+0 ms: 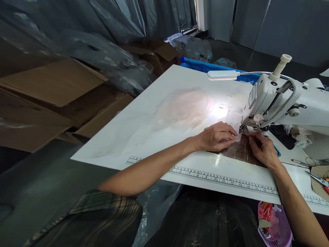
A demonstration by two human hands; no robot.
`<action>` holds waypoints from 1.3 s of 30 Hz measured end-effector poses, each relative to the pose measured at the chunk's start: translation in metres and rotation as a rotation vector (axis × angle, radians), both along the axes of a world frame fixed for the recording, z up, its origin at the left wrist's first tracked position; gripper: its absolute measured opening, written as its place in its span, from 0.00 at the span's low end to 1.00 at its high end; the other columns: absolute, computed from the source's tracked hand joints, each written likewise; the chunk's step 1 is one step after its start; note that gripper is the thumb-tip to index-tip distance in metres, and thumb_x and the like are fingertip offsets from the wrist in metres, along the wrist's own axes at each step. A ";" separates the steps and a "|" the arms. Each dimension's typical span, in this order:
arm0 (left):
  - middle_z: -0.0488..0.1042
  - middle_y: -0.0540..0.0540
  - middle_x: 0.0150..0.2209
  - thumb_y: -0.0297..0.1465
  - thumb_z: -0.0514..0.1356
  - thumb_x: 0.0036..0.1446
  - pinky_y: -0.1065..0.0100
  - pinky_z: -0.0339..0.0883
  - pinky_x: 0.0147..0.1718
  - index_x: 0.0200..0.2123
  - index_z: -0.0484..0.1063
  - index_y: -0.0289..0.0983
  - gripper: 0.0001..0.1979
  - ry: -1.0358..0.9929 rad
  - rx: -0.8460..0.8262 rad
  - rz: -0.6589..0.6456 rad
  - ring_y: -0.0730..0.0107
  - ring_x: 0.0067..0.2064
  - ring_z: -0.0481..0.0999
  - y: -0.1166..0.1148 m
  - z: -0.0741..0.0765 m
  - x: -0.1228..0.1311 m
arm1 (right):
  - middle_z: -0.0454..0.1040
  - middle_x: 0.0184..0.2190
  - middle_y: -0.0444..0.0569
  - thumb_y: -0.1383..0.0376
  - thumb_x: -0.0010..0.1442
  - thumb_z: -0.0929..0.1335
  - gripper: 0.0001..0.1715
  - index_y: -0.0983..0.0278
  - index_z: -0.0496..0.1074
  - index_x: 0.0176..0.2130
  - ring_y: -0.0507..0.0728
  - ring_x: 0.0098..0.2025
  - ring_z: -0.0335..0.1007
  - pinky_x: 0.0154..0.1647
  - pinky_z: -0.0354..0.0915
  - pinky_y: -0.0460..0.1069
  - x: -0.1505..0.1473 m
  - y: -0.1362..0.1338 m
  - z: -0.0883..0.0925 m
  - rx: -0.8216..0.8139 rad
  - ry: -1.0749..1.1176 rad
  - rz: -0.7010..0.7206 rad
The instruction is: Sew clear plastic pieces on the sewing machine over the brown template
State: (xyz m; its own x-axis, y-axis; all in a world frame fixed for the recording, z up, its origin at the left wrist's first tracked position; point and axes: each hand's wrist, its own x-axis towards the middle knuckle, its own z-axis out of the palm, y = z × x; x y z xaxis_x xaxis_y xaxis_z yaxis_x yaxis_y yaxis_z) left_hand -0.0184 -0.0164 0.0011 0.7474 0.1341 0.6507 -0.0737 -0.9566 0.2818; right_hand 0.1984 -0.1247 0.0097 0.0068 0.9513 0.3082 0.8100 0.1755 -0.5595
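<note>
Hands worked close at the needle end of a white sewing machine [282, 99], which stood at the right side of a white table [159, 113]. Left hand [218, 136] lay palm down, fingers stretched and kept together, pressing a small pale cloth [236, 138] flat on the table just left of the presser foot [243, 129]. Right hand [263, 149] sat just before the foot with fingers curled; thumb and forefinger met at the cloth's near edge and seemed to pinch it, though the spot was too small to be sure. The cloth itself lay under and beside the foot, between the two hands, over a dark glossy patch [241, 152] on the table surface. A slim lamp [222, 75] on a bent neck hung above and threw a bright pool of light behind the left hand. Printed ruler markings [223, 179] ran along the table's near edge. Snips [317, 178] rested at the far right of the table, well apart from the hands. A pink basket [276, 228] of scraps hung below the table edge. Cardboard boxes [51, 82] and grey plastic sheeting [108, 27] filled the left background.
</note>
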 end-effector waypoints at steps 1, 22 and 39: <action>0.80 0.41 0.41 0.28 0.57 0.65 0.63 0.71 0.41 0.34 0.77 0.34 0.09 0.004 0.004 -0.013 0.69 0.40 0.79 0.000 0.000 0.000 | 0.76 0.37 0.54 0.62 0.65 0.61 0.18 0.65 0.76 0.47 0.57 0.35 0.73 0.38 0.71 0.53 0.001 0.000 -0.001 0.007 -0.034 0.028; 0.81 0.47 0.38 0.32 0.56 0.67 0.61 0.62 0.44 0.31 0.77 0.40 0.13 0.254 0.076 -0.014 0.71 0.37 0.75 -0.003 -0.002 -0.001 | 0.71 0.44 0.56 0.67 0.66 0.59 0.23 0.61 0.76 0.54 0.58 0.39 0.71 0.39 0.73 0.53 0.001 -0.002 -0.008 0.003 -0.309 0.149; 0.77 0.47 0.35 0.31 0.59 0.52 0.61 0.65 0.45 0.26 0.73 0.40 0.04 0.442 0.032 -0.172 0.65 0.35 0.73 0.003 0.026 0.005 | 0.72 0.44 0.55 0.65 0.66 0.61 0.21 0.57 0.77 0.53 0.55 0.35 0.69 0.35 0.71 0.50 -0.004 -0.004 0.001 -0.043 -0.441 0.186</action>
State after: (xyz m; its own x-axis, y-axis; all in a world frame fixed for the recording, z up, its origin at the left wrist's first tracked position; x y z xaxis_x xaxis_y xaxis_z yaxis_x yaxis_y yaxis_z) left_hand -0.0130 -0.0137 0.0271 0.9633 -0.0309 0.2666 -0.1114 -0.9497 0.2926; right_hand 0.1940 -0.1287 0.0106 -0.2874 0.9359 0.2036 0.9289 0.3242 -0.1791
